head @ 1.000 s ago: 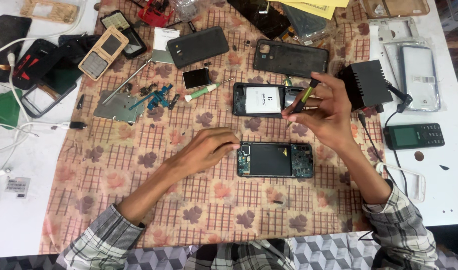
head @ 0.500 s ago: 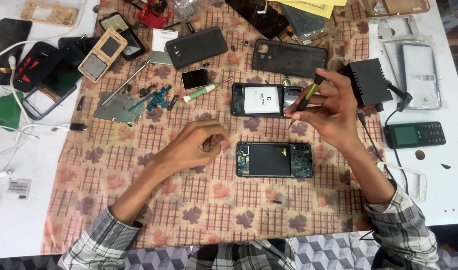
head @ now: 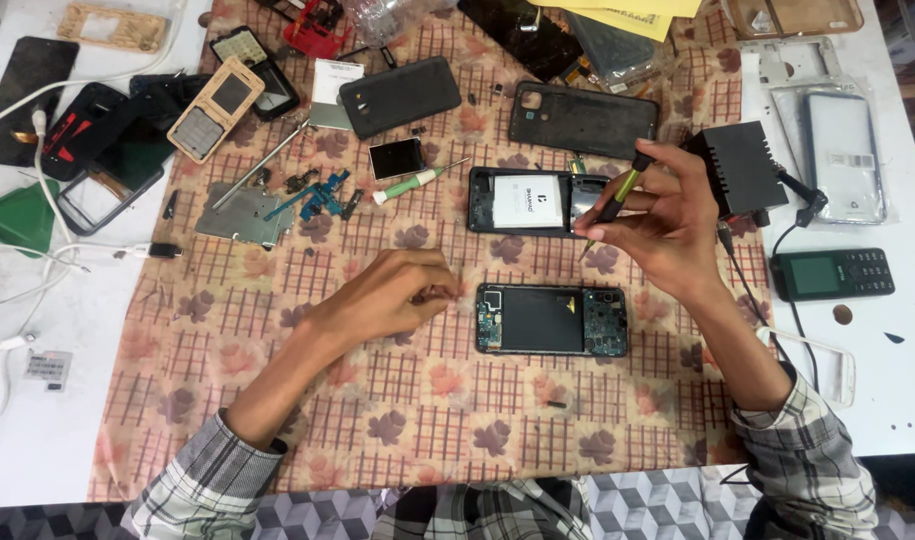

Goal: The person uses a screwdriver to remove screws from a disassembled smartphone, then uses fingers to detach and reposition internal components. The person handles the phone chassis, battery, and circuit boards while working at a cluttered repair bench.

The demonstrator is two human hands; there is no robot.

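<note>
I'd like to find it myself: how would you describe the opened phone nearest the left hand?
Start at the floral cloth on the white table. Near its middle, just right of the left hand, lies the open phone, flat, dark inside, circuit boards bare at both ends. Unlike the phone above it, it holds no white battery.

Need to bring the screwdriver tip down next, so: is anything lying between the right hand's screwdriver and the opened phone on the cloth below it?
Nothing visible does. The right hand holds the screwdriver above the opened phone, and only bare patterned cloth shows between them. The left hand rests beside the phone's left end, not over it.
</note>
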